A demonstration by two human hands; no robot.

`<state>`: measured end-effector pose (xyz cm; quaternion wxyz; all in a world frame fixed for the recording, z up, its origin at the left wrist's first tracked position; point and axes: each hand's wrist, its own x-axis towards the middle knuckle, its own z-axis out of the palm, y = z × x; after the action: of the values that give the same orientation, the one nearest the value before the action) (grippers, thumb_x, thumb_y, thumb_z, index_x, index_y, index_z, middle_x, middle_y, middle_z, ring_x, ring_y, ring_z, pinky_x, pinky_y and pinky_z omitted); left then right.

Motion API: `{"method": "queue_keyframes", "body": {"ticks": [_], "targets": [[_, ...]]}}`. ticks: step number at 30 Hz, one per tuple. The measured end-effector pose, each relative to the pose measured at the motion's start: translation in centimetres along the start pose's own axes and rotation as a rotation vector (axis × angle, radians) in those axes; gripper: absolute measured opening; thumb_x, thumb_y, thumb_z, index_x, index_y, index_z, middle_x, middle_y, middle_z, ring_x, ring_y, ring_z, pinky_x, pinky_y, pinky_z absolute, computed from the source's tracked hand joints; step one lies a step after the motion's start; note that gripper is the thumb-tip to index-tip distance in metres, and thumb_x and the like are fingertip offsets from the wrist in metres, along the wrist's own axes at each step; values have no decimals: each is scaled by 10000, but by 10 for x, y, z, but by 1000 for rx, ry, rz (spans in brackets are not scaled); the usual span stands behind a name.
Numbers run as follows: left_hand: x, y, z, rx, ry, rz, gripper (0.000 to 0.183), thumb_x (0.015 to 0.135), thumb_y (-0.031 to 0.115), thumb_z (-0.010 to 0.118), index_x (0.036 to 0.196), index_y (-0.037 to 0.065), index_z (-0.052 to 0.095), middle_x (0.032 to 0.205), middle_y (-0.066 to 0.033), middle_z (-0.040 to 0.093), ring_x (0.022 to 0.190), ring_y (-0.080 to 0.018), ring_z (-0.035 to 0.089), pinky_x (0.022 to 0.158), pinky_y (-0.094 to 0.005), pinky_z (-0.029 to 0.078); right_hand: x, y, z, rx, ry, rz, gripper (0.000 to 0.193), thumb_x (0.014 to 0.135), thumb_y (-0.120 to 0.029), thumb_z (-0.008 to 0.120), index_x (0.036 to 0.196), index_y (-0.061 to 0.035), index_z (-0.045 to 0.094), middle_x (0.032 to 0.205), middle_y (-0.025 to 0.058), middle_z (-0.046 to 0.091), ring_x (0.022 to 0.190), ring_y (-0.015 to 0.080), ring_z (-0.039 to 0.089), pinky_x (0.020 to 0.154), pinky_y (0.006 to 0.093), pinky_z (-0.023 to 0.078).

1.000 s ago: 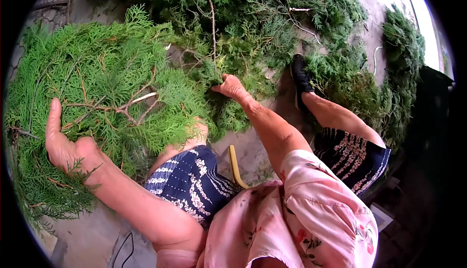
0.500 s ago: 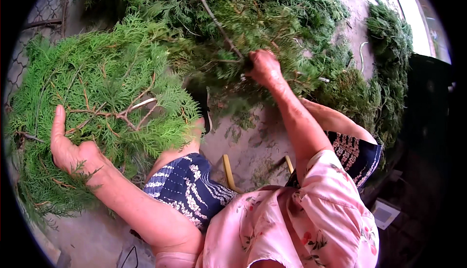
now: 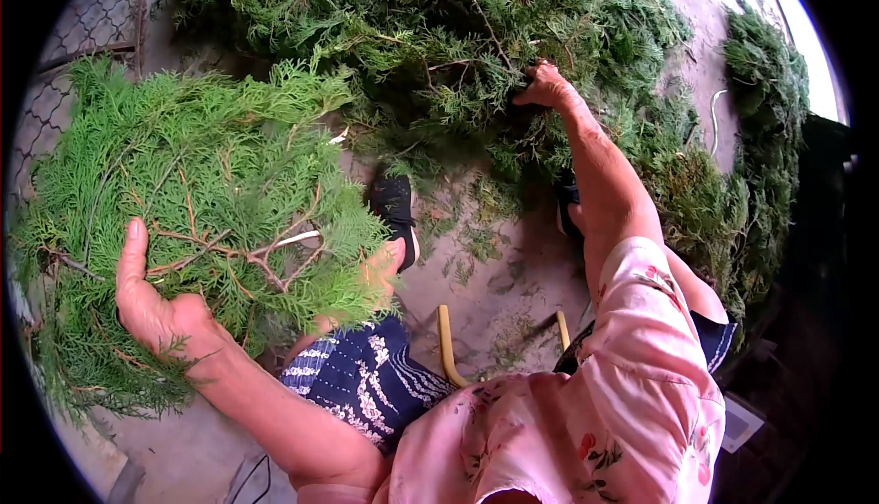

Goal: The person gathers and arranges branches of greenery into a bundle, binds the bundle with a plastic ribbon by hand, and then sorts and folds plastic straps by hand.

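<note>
A thick, layered bundle of bright green evergreen branches [image 3: 211, 202], flat and scaly like cypress, lies over my left thigh. My left hand [image 3: 160, 307] holds it from the near left side, thumb upright against the top and fingers hidden underneath. Brown forked stems show in its middle, one with a pale stripped patch. Out at arm's length, my right hand [image 3: 553, 89] reaches into a large heap of darker branches [image 3: 366, 10]. Its fingers curl at the lower end of a thin bare-stemmed evergreen branch [image 3: 482, 14], though foliage partly hides the grip.
More cut branches [image 3: 765, 92] lie in a row at the right. Loose sprigs litter the concrete floor [image 3: 458, 202] near my black shoe [image 3: 394, 216]. Yellowish metal legs [image 3: 446, 344] rise close before me. Wire mesh [image 3: 82, 28] stands at the far left.
My right hand has moved farther out and to the right, the thin-stemmed branch shifting with it onto the heap. My left hand keeps its hold on the bundle. The view has shifted slightly.
</note>
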<state>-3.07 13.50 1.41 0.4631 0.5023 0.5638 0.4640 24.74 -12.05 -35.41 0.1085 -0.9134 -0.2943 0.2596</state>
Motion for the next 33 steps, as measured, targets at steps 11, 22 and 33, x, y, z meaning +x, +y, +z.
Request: {"method": "queue_keyframes", "body": {"ticks": [11,22,33], "targets": [[-3,-1,9,-39,-173,27,297,660,78,724,908,-57,632,908,-89,603,791,-177,550,727,-311,458,-74,-38,-21,278,270,-125,457,511,-296,760,841,-15,615,861,189,602,828,349,576,743,390,465],[13,-24,16,-260,-385,-147,314,611,80,743,879,-51,645,946,-124,618,912,-201,535,874,-335,371,-166,-91,-219,1541,419,-118,463,620,-91,661,1043,19,508,841,100,615,757,202,598,708,324,494],[-2,-32,14,-281,-539,-288,313,769,171,620,1038,13,595,1011,-81,599,912,-187,539,839,-331,418,-187,-269,-230,715,46,-394,732,644,-260,722,1223,67,416,1107,181,552,994,231,542,867,326,427]]}}
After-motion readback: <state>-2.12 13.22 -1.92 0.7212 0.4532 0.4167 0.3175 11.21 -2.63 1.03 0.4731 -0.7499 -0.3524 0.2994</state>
